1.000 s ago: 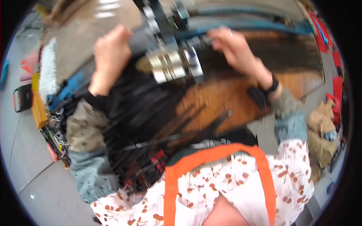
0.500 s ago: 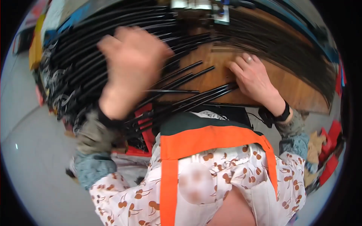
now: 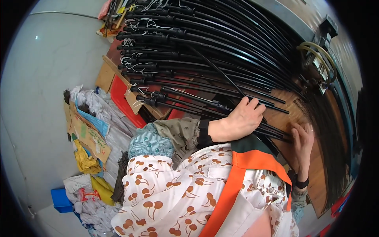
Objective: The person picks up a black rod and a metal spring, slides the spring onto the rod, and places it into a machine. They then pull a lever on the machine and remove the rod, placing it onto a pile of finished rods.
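Note:
My left hand (image 3: pixel 242 119) is closed, its fingertips pinching the end of a thin black rod (image 3: pixel 219 70) that slants up and left across other rods. Under its wrist lie several black tubes (image 3: pixel 181 103) with knobbed ends and white cord loops. My right hand (image 3: pixel 303 141) rests low over the wooden board (image 3: pixel 284 96), fingers curled in beside the tips of several black tubes (image 3: pixel 276 132). Whatever lies between those fingers, if anything, is too small to make out.
A wide row of black tubes (image 3: pixel 233 43) covers the bench. A small machine (image 3: pixel 321 59) with curved hoses stands at the far right, above a bundle of thin dark wires (image 3: pixel 329 158). Left are a red crate (image 3: pixel 122 96), cardboard (image 3: pixel 89 136) and a blue bin (image 3: pixel 62 200).
The view has swung left, showing more floor and the tubes' corded ends. My left hand has come down from above the tubes to the slanting rod. My right hand stays near the tube tips.

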`<action>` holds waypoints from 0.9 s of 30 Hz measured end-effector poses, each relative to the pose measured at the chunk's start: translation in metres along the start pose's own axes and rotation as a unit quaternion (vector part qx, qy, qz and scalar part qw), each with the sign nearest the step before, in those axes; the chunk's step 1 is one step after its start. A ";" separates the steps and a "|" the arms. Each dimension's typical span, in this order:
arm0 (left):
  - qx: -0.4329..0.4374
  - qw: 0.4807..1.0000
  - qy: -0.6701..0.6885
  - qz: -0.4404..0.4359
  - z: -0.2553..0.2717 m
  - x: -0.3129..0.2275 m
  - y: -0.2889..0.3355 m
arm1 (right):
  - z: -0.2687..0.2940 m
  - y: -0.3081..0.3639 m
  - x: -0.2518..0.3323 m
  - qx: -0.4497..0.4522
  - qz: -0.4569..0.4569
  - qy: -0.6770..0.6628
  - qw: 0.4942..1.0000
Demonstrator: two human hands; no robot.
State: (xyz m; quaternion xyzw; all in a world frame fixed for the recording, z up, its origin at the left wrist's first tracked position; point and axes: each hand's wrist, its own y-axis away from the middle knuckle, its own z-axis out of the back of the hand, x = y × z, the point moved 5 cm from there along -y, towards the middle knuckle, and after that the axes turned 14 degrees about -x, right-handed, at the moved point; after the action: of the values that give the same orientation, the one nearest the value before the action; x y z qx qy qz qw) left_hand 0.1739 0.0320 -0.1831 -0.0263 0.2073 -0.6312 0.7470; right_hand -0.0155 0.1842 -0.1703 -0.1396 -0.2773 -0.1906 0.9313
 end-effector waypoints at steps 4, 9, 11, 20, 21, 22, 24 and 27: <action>-0.037 0.996 0.072 0.036 0.005 0.008 -0.001 | 0.002 0.015 -0.028 -0.066 -0.191 -0.196 0.960; -0.042 0.994 0.099 0.005 0.019 0.010 -0.006 | -0.007 0.015 -0.024 -0.103 -0.090 -0.212 0.968; -0.056 0.995 0.082 -0.018 0.021 0.004 -0.011 | -0.011 0.022 -0.030 -0.125 -0.086 -0.224 0.963; 0.060 0.981 0.004 -0.182 0.048 -0.074 -0.116 | 0.047 0.054 -0.028 -0.321 0.233 0.001 0.918; 0.031 0.977 0.001 -0.212 0.056 -0.087 -0.135 | 0.062 0.060 -0.046 -0.376 0.246 -0.007 0.893; -0.012 0.970 0.024 -0.244 0.063 -0.101 -0.154 | 0.084 0.065 -0.075 -0.444 0.217 0.036 0.869; -0.036 0.963 -0.023 -0.266 0.084 -0.116 -0.182 | 0.131 0.094 -0.149 -0.501 0.040 0.122 0.856; -0.042 0.949 -0.035 -0.312 0.091 -0.107 -0.241 | 0.153 0.094 -0.159 -0.548 -0.083 0.136 0.821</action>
State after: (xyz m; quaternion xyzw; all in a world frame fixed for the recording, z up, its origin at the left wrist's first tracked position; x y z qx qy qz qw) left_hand -0.0317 0.0654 0.0019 -0.1427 0.1886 -0.8222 0.5177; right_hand -0.1686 0.3680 -0.1523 -0.5761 -0.0078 -0.4045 0.7102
